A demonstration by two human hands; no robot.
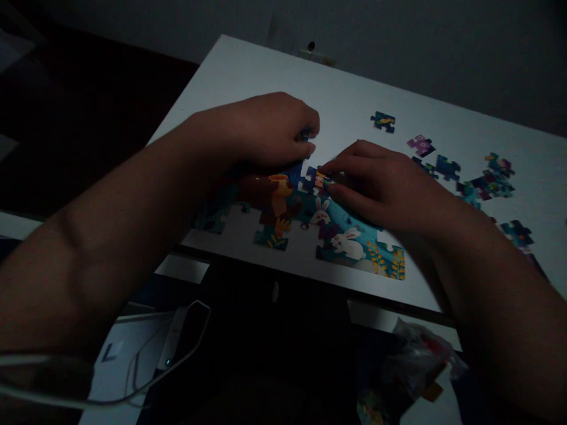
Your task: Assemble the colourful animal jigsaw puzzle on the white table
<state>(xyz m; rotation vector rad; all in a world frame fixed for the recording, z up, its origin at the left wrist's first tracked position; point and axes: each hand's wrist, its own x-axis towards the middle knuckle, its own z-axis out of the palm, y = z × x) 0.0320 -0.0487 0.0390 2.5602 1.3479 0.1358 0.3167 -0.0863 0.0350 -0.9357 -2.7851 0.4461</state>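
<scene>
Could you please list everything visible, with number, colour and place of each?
Table: 1, white, centre.
Part-built jigsaw puzzle: 1, multicoloured, table's near side.
Pinched piece: 1, blue and orange, puzzle's far edge.
Loose pieces: several overlapping, mostly blue and purple, table's right.
Wall: 1, grey, behind.
Socket panel: 1, pale, beyond table.
Sheet-like thing: 1, white, lower left.
Device: 1, pale, lit, lower left.
Cable: at least 1, white, lower left.
Plastic bag: 1, transparent, lower right.
Forearms: 2, bare, both sides.
Left grip: 1, bare, over puzzle's far edge, at partly hidden blue piece.
Right grip: 1, bare, beside it, on pinched piece.
</scene>
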